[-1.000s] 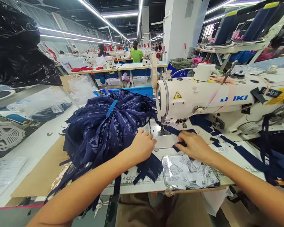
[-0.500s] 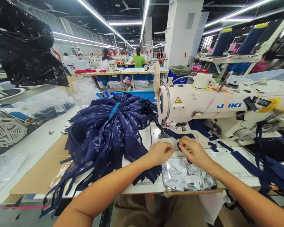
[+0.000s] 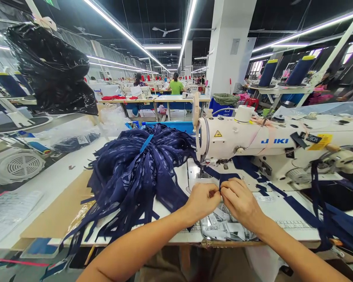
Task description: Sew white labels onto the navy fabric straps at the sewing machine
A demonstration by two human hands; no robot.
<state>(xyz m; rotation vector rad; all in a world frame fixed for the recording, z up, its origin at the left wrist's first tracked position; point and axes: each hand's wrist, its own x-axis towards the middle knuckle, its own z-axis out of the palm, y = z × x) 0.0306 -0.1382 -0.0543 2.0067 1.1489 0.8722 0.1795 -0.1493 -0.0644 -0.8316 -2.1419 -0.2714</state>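
Note:
My left hand (image 3: 204, 200) and my right hand (image 3: 240, 200) meet fingertip to fingertip in front of the sewing machine (image 3: 247, 135). Both are closed in a pinch on a navy fabric strip (image 3: 228, 177), which lies under and behind my right fingers. How the strip is folded between the fingertips is hidden. Just below the hands sits a clear tray of printed white and grey labels (image 3: 223, 227), partly covered by my right hand. A large bundle of navy fabric strips (image 3: 132, 168), bound with a blue tie (image 3: 146, 143), spreads over the table left of the machine.
Navy scraps (image 3: 301, 210) lie right of the machine's needle area. A brown cardboard sheet (image 3: 55, 211) and papers (image 3: 14, 211) cover the table's left side. A black plastic bag (image 3: 53, 70) hangs at upper left. People sit at tables farther off.
My hands have come together, the left moving right to meet the right at the navy strip. Both sit slightly lower, over the label tray. The whole view has tilted up a little.

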